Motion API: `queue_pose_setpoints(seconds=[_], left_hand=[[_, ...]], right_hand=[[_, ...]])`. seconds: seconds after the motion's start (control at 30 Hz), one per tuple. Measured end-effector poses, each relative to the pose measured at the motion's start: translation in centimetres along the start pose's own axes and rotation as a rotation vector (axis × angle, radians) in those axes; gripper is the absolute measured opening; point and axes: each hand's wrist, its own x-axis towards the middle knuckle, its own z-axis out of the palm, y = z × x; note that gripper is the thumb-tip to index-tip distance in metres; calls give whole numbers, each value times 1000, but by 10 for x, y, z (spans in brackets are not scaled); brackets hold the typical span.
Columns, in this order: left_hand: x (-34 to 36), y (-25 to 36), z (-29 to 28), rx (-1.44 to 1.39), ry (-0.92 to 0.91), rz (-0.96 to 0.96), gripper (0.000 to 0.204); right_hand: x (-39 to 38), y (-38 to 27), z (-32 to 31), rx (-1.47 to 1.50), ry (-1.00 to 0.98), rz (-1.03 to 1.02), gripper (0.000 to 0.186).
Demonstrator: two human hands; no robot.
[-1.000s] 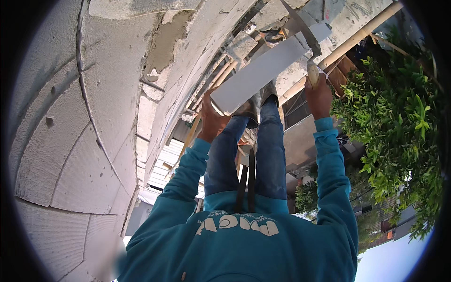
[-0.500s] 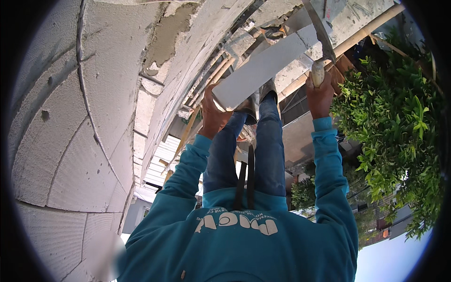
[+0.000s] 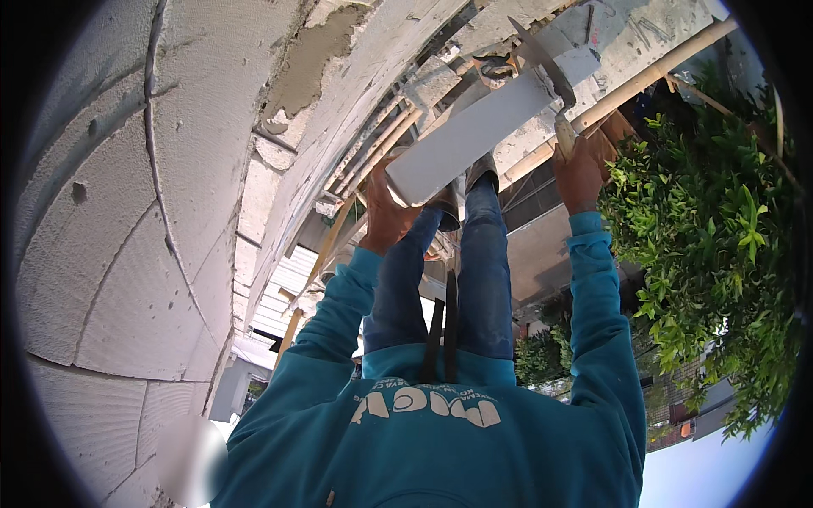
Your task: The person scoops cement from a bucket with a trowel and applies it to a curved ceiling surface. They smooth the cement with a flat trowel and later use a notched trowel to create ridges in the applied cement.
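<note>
My left hand is closed around the near end of a long pale grey block, which slants up and to the right in front of my legs. In my right hand is the light wooden handle of a trowel. Its dark metal blade is seen nearly edge-on and points up and left, over the far end of the block. Whether the blade touches the block cannot be made out. The fingers under the block are partly hidden.
A wall of pale blocks fills the left side, with a patch of wet-looking mortar along it. Wooden poles lie between wall and boots. A long pole edges the concrete slab. A leafy bush stands close at right.
The trowel has tilted further left, bringing its blade across the block's far end. The block has shifted slightly downward; my left hand still grips it.
</note>
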Motion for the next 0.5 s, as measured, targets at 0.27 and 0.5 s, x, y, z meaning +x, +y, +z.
queue_pose_setpoints(seconds=[0.27,0.5], left_hand=[[2,17,-8,-8,-39,-47,90],[-2,-1,-9,-46,-38,-53,87]], right_hand=[[11,14,-4,77,58,-145,38],[32,7,-60,814,28,124,42]])
